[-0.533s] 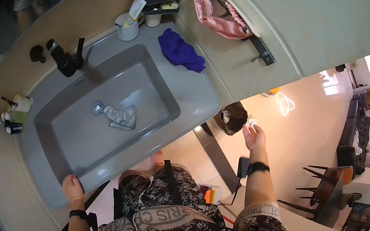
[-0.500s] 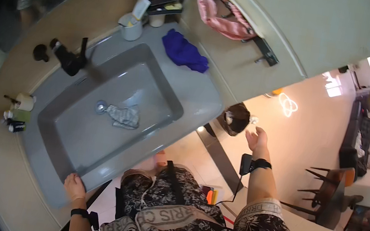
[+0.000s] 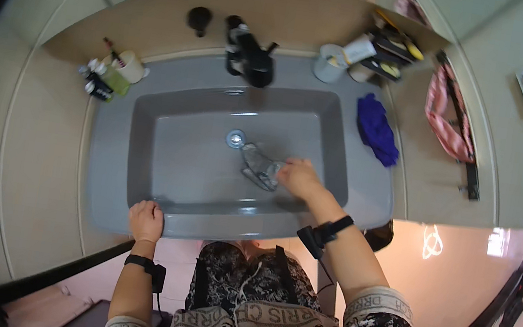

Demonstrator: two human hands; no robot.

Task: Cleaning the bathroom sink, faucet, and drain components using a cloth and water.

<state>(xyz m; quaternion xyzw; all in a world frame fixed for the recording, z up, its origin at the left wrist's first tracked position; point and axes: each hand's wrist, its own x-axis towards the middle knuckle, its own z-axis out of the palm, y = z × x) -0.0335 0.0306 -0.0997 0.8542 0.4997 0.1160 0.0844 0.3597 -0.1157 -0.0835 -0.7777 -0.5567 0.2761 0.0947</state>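
In the grey sink, a crumpled silver-grey piece lies on the bottom near the round drain plug. Whether it is cloth or wrapper, I cannot tell. My right hand reaches into the basin, its fingers closed on the right end of this piece. Over the front left rim, my left hand rests with its fingers bent around the edge.
A black faucet stands behind the basin. Purple cloth lies on the right ledge, near a white cup. Small bottles and a cream cup stand at left. A pink headband hangs at right.
My right hand has come from beside the dark bin, outside the sink, into the basin and taken hold of the silver-grey piece. The view has turned toward the sink. My left hand stays on the rim.
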